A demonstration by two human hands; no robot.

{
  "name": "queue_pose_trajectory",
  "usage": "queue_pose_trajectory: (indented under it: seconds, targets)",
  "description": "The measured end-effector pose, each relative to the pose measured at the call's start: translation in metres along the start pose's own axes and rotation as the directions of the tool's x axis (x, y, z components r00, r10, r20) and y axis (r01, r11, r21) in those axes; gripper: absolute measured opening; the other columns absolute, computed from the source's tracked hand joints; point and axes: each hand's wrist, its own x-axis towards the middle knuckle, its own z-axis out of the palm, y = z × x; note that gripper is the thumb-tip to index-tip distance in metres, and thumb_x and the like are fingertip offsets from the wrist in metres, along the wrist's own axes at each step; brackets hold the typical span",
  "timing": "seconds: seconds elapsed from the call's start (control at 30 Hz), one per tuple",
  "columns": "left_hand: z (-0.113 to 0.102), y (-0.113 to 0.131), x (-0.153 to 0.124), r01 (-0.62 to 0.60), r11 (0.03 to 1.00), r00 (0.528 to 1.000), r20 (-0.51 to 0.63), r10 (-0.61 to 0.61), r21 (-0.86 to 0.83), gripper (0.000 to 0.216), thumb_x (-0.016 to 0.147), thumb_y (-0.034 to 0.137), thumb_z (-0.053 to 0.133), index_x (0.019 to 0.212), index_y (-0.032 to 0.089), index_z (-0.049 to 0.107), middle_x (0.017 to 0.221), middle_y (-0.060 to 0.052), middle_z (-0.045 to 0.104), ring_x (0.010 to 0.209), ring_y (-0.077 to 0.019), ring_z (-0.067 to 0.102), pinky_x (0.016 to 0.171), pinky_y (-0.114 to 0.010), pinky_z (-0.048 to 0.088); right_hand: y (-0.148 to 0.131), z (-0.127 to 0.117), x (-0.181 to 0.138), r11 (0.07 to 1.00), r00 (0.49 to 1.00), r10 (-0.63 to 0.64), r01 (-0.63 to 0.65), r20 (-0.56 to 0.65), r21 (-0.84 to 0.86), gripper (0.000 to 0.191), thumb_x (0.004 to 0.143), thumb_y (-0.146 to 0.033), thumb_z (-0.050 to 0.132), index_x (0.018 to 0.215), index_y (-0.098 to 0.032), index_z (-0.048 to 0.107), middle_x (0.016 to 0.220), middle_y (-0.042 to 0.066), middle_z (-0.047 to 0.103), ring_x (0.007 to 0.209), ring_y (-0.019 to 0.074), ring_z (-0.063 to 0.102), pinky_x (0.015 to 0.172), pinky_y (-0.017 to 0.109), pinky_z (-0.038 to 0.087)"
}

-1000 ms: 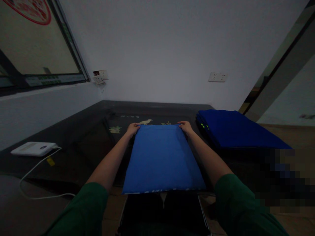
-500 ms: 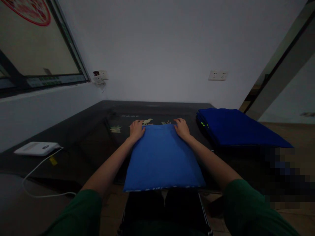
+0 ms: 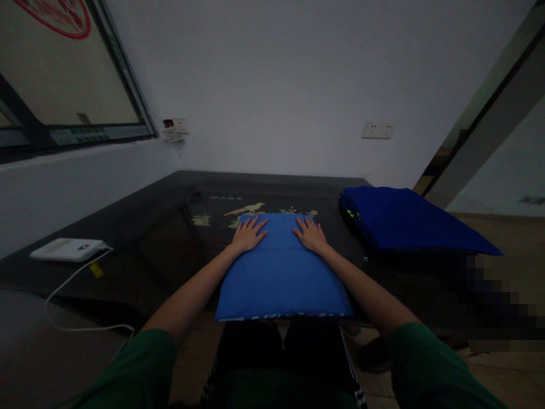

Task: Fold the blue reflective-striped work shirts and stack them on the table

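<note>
A light blue folded cloth (image 3: 283, 278) lies in front of me on the dark table, its near edge reaching past the table's front. Flat on its far left corner rests my left hand (image 3: 249, 234), open with the fingers spread. My right hand (image 3: 311, 234) is spread open in the same way on the far right corner. White marks show along the cloth's near edge. Whether it is a garment or a bag, I cannot tell.
The dark table (image 3: 170, 227) has a bird and flower picture on its top. A stack of dark blue folded cloth (image 3: 409, 218) lies at the right. On the left, a white power bank (image 3: 68, 250) trails a white cable (image 3: 68, 284). A wall stands behind.
Both hands have come from gripping the cloth's far corners to lying flat on its top, slightly nearer me and closer together. The cloth now lies flatter, its near edge a little higher in view.
</note>
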Motion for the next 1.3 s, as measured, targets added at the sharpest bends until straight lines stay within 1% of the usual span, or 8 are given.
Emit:
queue_pose_trajectory:
  seconds: [0.2,0.3,0.4,0.53,0.67,0.77,1.1,1.3]
  targets:
    - [-0.001,0.003,-0.001,-0.015,0.999,0.995,-0.100,0.010,-0.051,0.052,0.095,0.049,0.041,0.145,0.034,0.038,0.155,-0.005,0.029,0.143,-0.0314,0.023,0.114,-0.055,0.014,-0.002,-0.001,-0.003,0.998,0.996,0.046,-0.042,-0.074,0.049,0.064,0.095,-0.058,0.029,0.150,-0.024,0.029,0.155,0.016,0.026,0.144,0.0298,0.018,0.113,0.054,0.016]
    - [-0.009,0.015,-0.014,-0.090,0.996,0.987,-0.134,0.087,-0.019,0.047,0.095,0.039,0.045,0.141,0.028,0.046,0.154,-0.009,0.032,0.143,-0.0308,0.021,0.115,-0.055,0.009,-0.004,-0.007,-0.011,1.000,0.994,-0.012,0.013,-0.104,0.009,0.059,0.097,-0.050,0.034,0.147,-0.021,0.035,0.154,0.015,0.029,0.144,0.0308,0.018,0.113,0.055,0.016]
    - [-0.015,0.033,-0.044,-0.260,0.962,0.965,0.001,0.261,-0.081,0.048,0.096,0.045,0.042,0.142,0.032,0.041,0.155,-0.006,0.029,0.144,-0.0289,0.020,0.115,-0.056,0.011,-0.010,-0.014,-0.033,0.978,0.976,-0.208,0.209,-0.059,0.002,0.055,0.096,-0.046,0.038,0.145,-0.020,0.040,0.155,0.014,0.027,0.144,0.0316,0.018,0.113,0.054,0.020]
    - [-0.020,0.054,-0.099,-0.406,0.902,0.888,0.171,0.427,-0.143,0.058,0.095,0.057,0.035,0.148,0.035,0.028,0.157,-0.005,0.023,0.145,-0.0277,0.016,0.115,-0.056,0.013,-0.017,-0.018,-0.084,0.913,0.913,-0.405,0.401,0.052,0.072,0.056,0.096,-0.051,0.037,0.145,-0.025,0.040,0.154,0.010,0.031,0.142,0.0310,0.026,0.111,0.054,0.027]
    - [-0.021,0.062,-0.141,-0.434,0.894,0.886,0.127,0.446,-0.109,0.058,0.096,0.056,0.034,0.149,0.035,0.025,0.157,-0.005,0.023,0.145,-0.0270,0.018,0.116,-0.054,0.012,-0.011,-0.017,-0.130,0.895,0.894,-0.446,0.444,0.035,0.039,0.055,0.096,-0.050,0.037,0.147,-0.030,0.034,0.153,0.004,0.033,0.143,0.0281,0.024,0.113,0.055,0.023]
    - [-0.019,0.064,-0.158,-0.448,0.890,0.889,0.065,0.454,-0.085,0.060,0.095,0.056,0.037,0.150,0.035,0.024,0.157,-0.004,0.025,0.144,-0.0272,0.020,0.116,-0.053,0.011,-0.006,-0.015,-0.149,0.894,0.894,-0.448,0.448,-0.014,0.000,0.052,0.097,-0.047,0.037,0.147,-0.033,0.033,0.153,0.003,0.033,0.143,0.0264,0.024,0.114,0.055,0.022]
    - [-0.017,0.065,-0.164,-0.437,0.896,0.898,0.027,0.440,-0.070,0.059,0.094,0.055,0.040,0.149,0.036,0.026,0.156,-0.003,0.028,0.143,-0.0266,0.024,0.117,-0.052,0.013,-0.007,-0.016,-0.156,0.903,0.901,-0.430,0.430,-0.062,-0.010,0.050,0.096,-0.044,0.040,0.144,-0.032,0.039,0.151,0.002,0.037,0.142,0.0252,0.028,0.115,0.054,0.023]
    - [-0.017,0.078,-0.176,-0.404,0.913,0.912,0.049,0.407,-0.066,0.068,0.090,0.060,0.044,0.150,0.035,0.022,0.156,-0.007,0.027,0.143,-0.0312,0.022,0.114,-0.060,0.014,-0.012,-0.015,-0.169,0.919,0.919,-0.392,0.393,-0.045,0.012,0.049,0.094,-0.041,0.044,0.142,-0.030,0.044,0.150,0.006,0.038,0.140,0.0275,0.031,0.112,0.057,0.027]
